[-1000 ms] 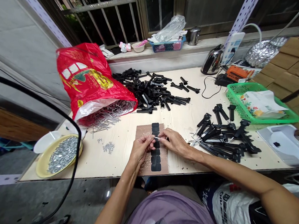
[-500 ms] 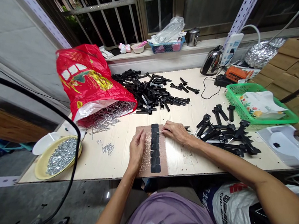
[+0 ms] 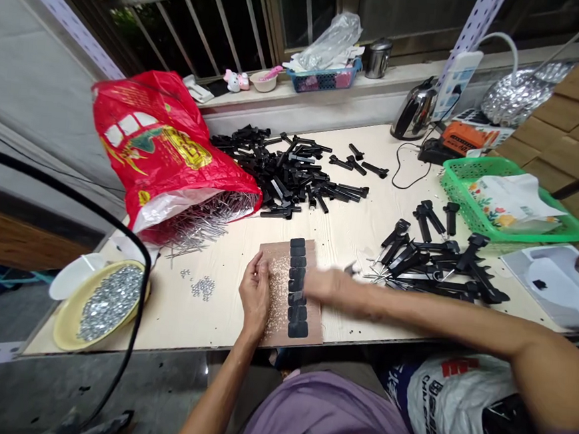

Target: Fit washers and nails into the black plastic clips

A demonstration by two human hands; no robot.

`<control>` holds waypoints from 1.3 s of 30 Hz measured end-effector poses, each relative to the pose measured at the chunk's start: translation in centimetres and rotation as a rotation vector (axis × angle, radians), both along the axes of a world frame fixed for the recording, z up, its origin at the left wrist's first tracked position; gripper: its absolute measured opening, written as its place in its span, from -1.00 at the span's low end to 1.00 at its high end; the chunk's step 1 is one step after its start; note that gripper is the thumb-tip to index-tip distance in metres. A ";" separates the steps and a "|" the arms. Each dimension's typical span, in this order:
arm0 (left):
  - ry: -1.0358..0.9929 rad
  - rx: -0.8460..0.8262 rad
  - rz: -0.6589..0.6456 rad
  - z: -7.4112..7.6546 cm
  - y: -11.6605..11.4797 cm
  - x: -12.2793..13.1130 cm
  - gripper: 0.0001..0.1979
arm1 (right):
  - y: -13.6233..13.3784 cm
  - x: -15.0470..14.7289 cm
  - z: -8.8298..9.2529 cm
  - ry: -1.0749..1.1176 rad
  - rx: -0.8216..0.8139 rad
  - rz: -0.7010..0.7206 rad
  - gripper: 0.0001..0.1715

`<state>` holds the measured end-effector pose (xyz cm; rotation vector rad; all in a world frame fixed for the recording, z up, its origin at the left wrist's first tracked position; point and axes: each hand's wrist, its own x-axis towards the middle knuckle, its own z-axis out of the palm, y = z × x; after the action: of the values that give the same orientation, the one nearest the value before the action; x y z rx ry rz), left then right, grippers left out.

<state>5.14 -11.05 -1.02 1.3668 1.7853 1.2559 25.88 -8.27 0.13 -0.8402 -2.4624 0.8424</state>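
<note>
a flat brown board (image 3: 315, 323) is laid on the pale wooden table (image 3: 353, 235), close to its front edge. a column of black pads (image 3: 297, 328) is set along the board, and its left part is strewn with small pale bits (image 3: 279, 276). the left edge of the board is overlapped by the left hand (image 3: 254, 294), whose fingers are loosely bent; whether anything small is pinched there cannot be told. the right hand (image 3: 331, 287) is held over the right side of the pads and is blurred, so its grip cannot be told either. just past that hand, a small dark tip (image 3: 351, 269) can be seen.

to the right, black handles with metal rods (image 3: 411, 256) are heaped. behind the board, a larger heap of black handles (image 3: 293, 170) is spread. to the left, a small cluster of silver studs (image 3: 202, 288) is scattered, and farther left a yellow bowl (image 3: 64, 323) is filled with silver pieces (image 3: 112, 300). from the mouth of a red bag (image 3: 175, 141), thin metal rods (image 3: 201, 223) are spilled. at the far right, a white packet (image 3: 514, 201) is held in a green basket (image 3: 533, 236).
</note>
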 end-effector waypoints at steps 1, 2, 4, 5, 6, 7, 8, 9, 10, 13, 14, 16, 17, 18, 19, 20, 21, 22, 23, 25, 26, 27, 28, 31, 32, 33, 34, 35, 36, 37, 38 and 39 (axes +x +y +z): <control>0.004 0.000 0.000 0.0 0.0 0.0 -0.51 | -0.3 -0.1 0.0 0.007 0.010 0.054 -0.65; 0.007 -0.002 -0.005 0.0 0.0 0.0 -0.51 | -0.5 -0.1 0.1 0.018 0.025 0.082 -0.64; 0.010 -0.006 -0.005 0.0 0.1 0.0 -0.50 | -0.4 -0.1 0.2 0.037 0.092 0.023 -0.61; 0.010 -0.007 -0.002 0.0 0.1 0.0 -0.50 | -0.3 0.0 0.3 0.033 0.123 -0.014 -0.61; 0.009 -0.007 0.002 0.1 0.1 0.0 -0.50 | -0.2 0.0 0.3 0.021 0.150 -0.025 -0.60; 0.007 -0.006 0.008 0.0 0.0 0.0 -0.49 | -0.2 0.0 0.3 0.000 0.168 0.035 -0.62; 0.006 -0.004 0.010 0.0 0.0 0.0 -0.49 | -0.4 0.0 0.3 -0.012 0.177 0.084 -0.64; 0.005 -0.004 0.008 0.0 0.0 0.0 -0.49 | -0.6 -0.1 0.1 -0.021 0.185 0.128 -0.66; 0.002 -0.004 0.002 0.0 0.0 0.0 -0.48 | -0.9 -0.1 0.0 -0.027 0.188 0.150 -0.68; -0.001 0.006 -0.014 -0.1 0.0 0.0 -0.50 | -1.7 -0.3 -0.6 -0.036 0.191 0.118 -0.69; -0.003 0.007 -0.018 0.0 0.0 0.0 -0.50 | -1.8 -0.5 -0.7 -0.038 0.188 0.103 -0.69; -0.002 0.011 -0.016 0.1 0.0 0.1 -0.51 | -1.7 -0.7 -0.7 -0.041 0.186 0.102 -0.70; -0.003 0.013 -0.013 0.1 0.0 0.1 -0.52 | -1.6 -0.7 -0.6 -0.040 0.186 0.103 -0.71; -0.006 0.013 -0.012 0.2 -0.1 0.1 -0.52 | -1.5 -0.4 -0.3 -0.042 0.184 0.097 -0.71; -0.012 0.011 -0.012 0.3 -0.1 0.1 -0.53 | -1.3 0.1 0.0 -0.050 0.182 0.084 -0.71; -0.021 0.008 -0.013 0.3 -0.2 0.0 -0.53 | -1.1 1.0 0.5 -0.071 0.175 0.063 -0.72; -0.032 0.001 -0.014 0.3 -0.2 0.0 -0.53 | -0.8 2.2 1.2 -0.107 0.163 0.037 -0.72; -0.045 -0.009 -0.014 0.3 -0.2 -0.1 -0.53 | -0.5 3.7 1.9 -0.159 0.148 0.006 -0.73; -0.058 -0.019 -0.012 0.3 -0.2 -0.2 -0.53 | -0.1 5.3 2.8 -0.223 0.132 -0.024 -0.74; -0.083 -0.036 -0.008 0.2 -0.2 -0.3 -0.53 | 1.1 8.2 4.5 -0.351 0.125 -0.073 -0.76; -0.095 -0.042 -0.010 0.2 -0.1 -0.4 -0.52 | 1.8 9.1 5.3 -0.387 0.141 -0.099 -0.77; -0.105 -0.047 -0.014 0.2 -0.1 -0.3 -0.52 | 2.7 9.3 5.9 -0.400 0.165 -0.131 -0.76; -0.113 -0.048 -0.017 0.2 -0.1 -0.3 -0.52 | 3.6 8.8 6.3 -0.387 0.195 -0.169 -0.74; -0.123 -0.026 -0.018 0.3 -0.3 0.0 -0.54 | 6.9 3.1 6.1 -0.267 0.295 -0.251 -0.66; -0.123 -0.018 -0.023 0.4 -0.6 0.0 -0.55 | 8.1 0.3 5.5 -0.245 0.334 -0.223 -0.65; -0.119 -0.011 -0.031 0.5 -0.9 -0.2 -0.55 | 9.2 -2.6 4.9 -0.243 0.385 -0.201 -0.66; -0.107 -0.004 -0.034 0.7 -1.3 -0.6 -0.56 | 10.3 -5.5 4.1 -0.265 0.430 -0.209 -0.67; -0.082 0.007 -0.024 0.8 -1.8 -1.4 -0.57 | 11.4 -8.1 3.4 -0.321 0.458 -0.227 -0.68; -0.042 0.024 0.002 1.0 -2.3 -2.5 -0.58 | 12.4 -10.4 2.6 -0.378 0.474 -0.237 -0.69; 0.015 0.049 0.046 1.1 -2.9 -3.8 -0.61 | 13.2 -12.2 1.8 -0.399 0.478 -0.235 -0.70; 0.083 0.079 0.103 1.3 -3.5 -5.5 -0.63 | 13.9 -13.7 1.0 -0.422 0.477 -0.233 -0.71; 0.158 0.106 0.159 1.4 -4.2 -7.3 -0.66 | 14.5 -14.7 0.3 -0.433 0.472 -0.228 -0.71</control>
<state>-2.16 -15.21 0.38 1.4410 1.9943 1.3760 11.14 6.27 0.43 -1.1770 -2.6811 -0.0189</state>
